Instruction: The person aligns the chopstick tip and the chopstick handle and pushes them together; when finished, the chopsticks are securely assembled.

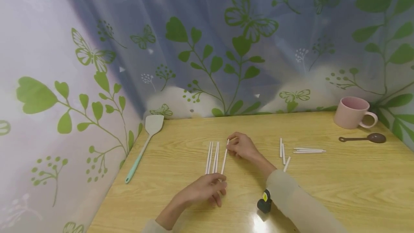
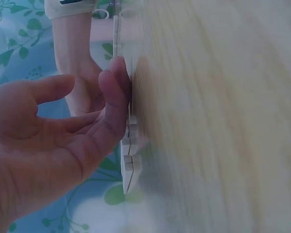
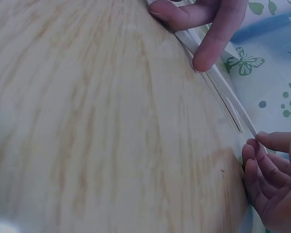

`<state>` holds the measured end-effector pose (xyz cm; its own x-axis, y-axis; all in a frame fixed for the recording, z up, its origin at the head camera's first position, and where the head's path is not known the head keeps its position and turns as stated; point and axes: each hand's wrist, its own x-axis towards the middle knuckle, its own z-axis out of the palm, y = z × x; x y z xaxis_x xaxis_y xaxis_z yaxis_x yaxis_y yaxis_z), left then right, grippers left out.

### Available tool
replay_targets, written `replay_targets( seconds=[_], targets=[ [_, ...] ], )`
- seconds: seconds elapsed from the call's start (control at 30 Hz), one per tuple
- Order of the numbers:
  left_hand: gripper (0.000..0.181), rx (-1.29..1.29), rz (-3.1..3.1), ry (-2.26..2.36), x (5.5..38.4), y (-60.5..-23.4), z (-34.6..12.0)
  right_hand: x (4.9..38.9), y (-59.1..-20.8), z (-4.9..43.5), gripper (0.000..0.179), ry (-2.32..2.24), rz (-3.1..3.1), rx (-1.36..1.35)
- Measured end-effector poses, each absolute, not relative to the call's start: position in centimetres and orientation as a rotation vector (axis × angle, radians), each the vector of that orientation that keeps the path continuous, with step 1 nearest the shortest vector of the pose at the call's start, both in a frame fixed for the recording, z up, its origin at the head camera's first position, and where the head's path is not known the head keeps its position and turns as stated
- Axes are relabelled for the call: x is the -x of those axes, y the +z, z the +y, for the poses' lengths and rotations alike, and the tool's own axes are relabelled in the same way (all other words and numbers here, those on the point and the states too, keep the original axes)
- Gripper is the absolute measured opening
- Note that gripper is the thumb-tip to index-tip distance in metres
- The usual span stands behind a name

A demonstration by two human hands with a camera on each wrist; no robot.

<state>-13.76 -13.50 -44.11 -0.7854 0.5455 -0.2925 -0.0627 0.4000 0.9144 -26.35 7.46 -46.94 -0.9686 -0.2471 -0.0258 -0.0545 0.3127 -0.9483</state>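
On the table, my right hand pinches the far end of a thin white stick between thumb and fingertips. My left hand lies at the near ends of the sticks, its fingers loosely extended and touching there. To the left of the pinched stick, several more white sticks lie side by side, their near ends partly behind the left hand. The right wrist view shows the right-hand fingertips on one end and the left hand over the other. Squared stick ends show beyond the left hand.
Further right lie loose white sticks and a small pile of sticks. A pink mug and a brown spoon are at the far right. A turner with a green handle lies along the left edge. Patterned curtains border the table.
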Motion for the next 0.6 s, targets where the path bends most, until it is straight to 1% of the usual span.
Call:
replay_targets(
  seconds=[0.3, 0.43, 0.6],
  targets=[
    [0.054, -0.405, 2.099, 1.406, 14.02, -44.41, -13.46, 26.43, -47.07, 7.02, 0.041, -1.683, 2.422, 0.232],
    [0.053, -0.397, 2.103, 1.406, 14.05, -44.41, -13.40, 26.50, -47.11, 7.04, 0.035, -1.658, 2.450, 0.253],
    [0.054, -0.397, 2.104, 1.405, 14.02, -44.43, -13.39, 26.43, -47.08, 7.03, 0.024, -1.602, 2.498, 0.296]
  ],
)
